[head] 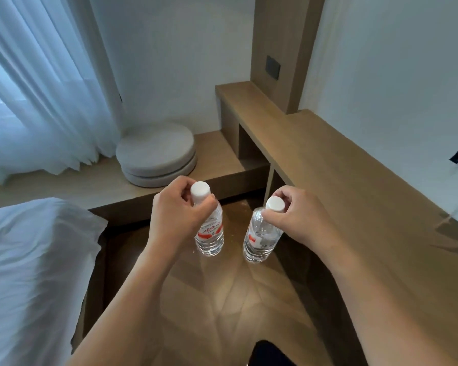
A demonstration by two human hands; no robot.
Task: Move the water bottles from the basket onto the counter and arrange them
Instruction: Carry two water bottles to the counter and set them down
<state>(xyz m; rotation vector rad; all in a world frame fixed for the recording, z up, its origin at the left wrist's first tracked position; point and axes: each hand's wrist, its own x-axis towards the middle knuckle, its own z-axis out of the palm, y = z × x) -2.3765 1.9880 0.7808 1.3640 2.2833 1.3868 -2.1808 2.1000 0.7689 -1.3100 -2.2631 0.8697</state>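
**A:** Carrying two at once here — the left hand (179, 211) is clenched round the neck of one water bottle (210, 233), just under its white cap (200, 191), and the right hand (292, 220) is pinching the other bottle (261, 237) the same way, fingers closed below the cap.

**B:** Both bottles hanging upright, off any surface, with the wooden floor (222, 299) under them. They're side by side, a clear gap between them, and just left of the counter (341, 186).

**A:** No basket anywhere in view, mind you. So I'd call this the carry stage: bottles already picked up, not yet set down.

**B:** Agreed. The counter runs long and bare along the wall, to the right of the bottles. Past its far end there's a lower ledge with two round cushions (156, 154) stacked on it, and left of the bottles the corner of the bed (32, 260).

**A:** Next move, as I read it: swing both hands rightward and up over the counter's edge, bring the bases down flat, then let go.

**B:** And keep them level. Held that high by the neck, a bottle can swing, so a tilted landing could tip it. Setting them close together would start a tidy row.
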